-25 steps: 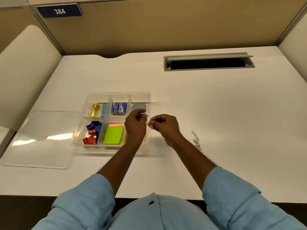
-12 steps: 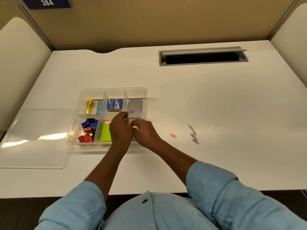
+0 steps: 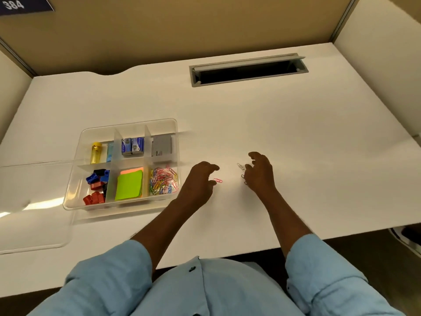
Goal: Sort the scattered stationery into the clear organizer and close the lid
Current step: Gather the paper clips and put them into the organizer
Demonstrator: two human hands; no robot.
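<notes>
Fingers [image 3: 211, 167] of the left hand [image 3: 200, 181] are loosely curved and apart, holding nothing, just beside a pink paper clip [image 3: 217, 180] on the white desk [image 3: 296, 137]. The right hand [image 3: 260, 173] is also half open next to a white clip [image 3: 239, 165]; if it touches, I cannot tell. The clear organizer [image 3: 129, 125] stands to the left, its lid [image 3: 34, 201] lying off beside it, with coloured clips [image 3: 163, 181] in the near right compartment. A grey box [image 3: 162, 147] shows "min"; the wall sign [image 3: 13, 5] reads 384.

Left of the clear organizer [image 3: 127, 131], its lid [image 3: 34, 201] is cut off by the picture's edge. Right of the organizer, paper clips [image 3: 240, 166] lie partly hidden beneath the right grip [image 3: 259, 174]; contact cannot be determined. Print on the organizer's grey box [image 3: 162, 145] is illegible.
</notes>
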